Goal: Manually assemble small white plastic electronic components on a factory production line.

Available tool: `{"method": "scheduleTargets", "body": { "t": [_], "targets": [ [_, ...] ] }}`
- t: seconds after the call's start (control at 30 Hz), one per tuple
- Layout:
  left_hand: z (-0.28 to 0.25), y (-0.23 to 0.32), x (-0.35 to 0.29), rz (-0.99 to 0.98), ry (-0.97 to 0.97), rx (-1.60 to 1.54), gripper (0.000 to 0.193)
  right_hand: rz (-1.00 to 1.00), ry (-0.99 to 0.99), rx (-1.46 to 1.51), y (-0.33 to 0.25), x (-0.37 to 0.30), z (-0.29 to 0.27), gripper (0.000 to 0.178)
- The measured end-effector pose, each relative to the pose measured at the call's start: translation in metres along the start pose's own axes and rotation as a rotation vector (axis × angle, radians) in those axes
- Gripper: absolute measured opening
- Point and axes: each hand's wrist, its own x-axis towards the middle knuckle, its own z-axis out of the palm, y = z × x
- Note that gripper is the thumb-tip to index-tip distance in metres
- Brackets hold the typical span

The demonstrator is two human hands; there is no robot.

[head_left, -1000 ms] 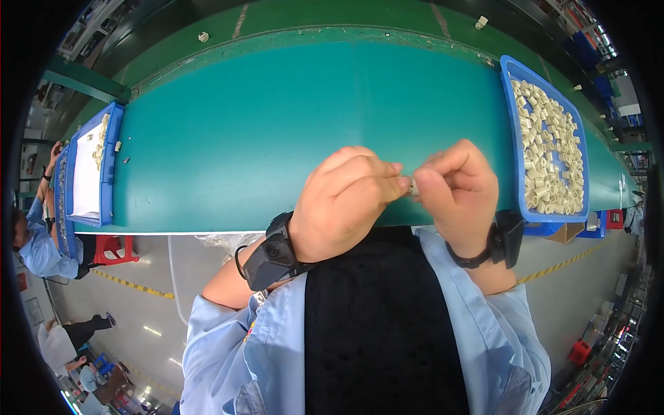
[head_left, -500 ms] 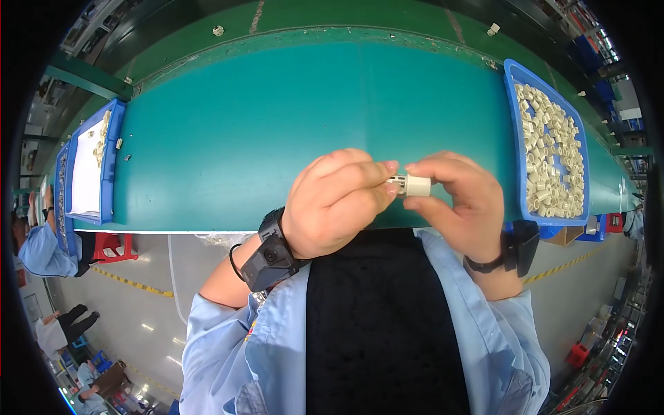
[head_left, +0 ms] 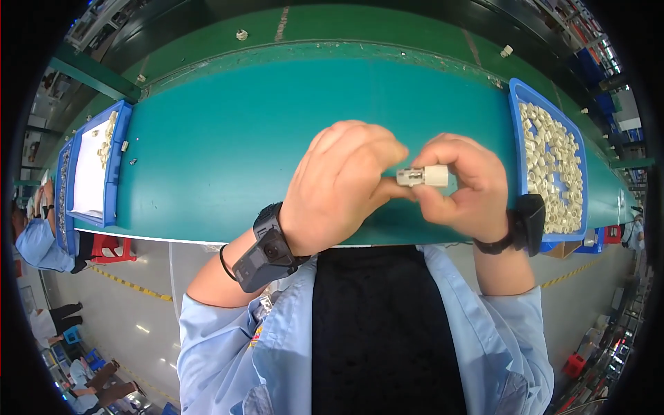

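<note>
My right hand (head_left: 465, 181) pinches a cream plastic cylindrical fitting (head_left: 423, 176) between thumb and fingers. The wide smooth end of this fitting points right, and its narrower slotted end, with small metallic-looking parts, points left. Close by on the left is my left hand (head_left: 349, 176), its index fingertip lifted away from the piece. The left thumb reaches below the slotted end and looks to be touching it or nearly so; the exact contact is hidden. Both hands are above the near side of the green work surface (head_left: 263, 124).
On the right, a blue tray (head_left: 514, 111) holds many cream plastic sleeves. A blue tray (head_left: 109, 200) at left has white lining and small cream parts. Beside it another blue tray (head_left: 68, 235) holds small dark parts. A co-worker's blue sleeve (head_left: 41, 242) is at far left.
My left index finger has lifted off the fitting and opened away from the thumb. The fitting has shifted slightly right and up, still in my right hand.
</note>
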Motion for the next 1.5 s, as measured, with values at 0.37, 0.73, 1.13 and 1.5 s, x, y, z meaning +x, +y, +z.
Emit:
{"method": "scheduleTargets", "body": {
  "t": [0.37,0.73,1.13,1.5],
  "targets": [
    [-0.033,-0.17,0.049,-0.443,-0.032,0.315,0.042,0.242,-0.038,-0.664,0.143,0.171,-0.077,0.023],
    [-0.05,-0.305,0.036,-0.688,-0.022,0.637,0.037,0.636,-0.253,-1.062,0.262,0.179,-0.106,0.031],
    [-0.018,-0.206,0.044,-0.68,0.09,-0.057,0.02,0.519,-0.066,-0.49,0.153,0.139,-0.179,0.044],
    [0.007,-0.055,0.021,-0.524,-0.304,-0.335,0.024,0.815,-0.065,-0.915,0.105,-0.097,-0.196,0.026]
  ]
}}
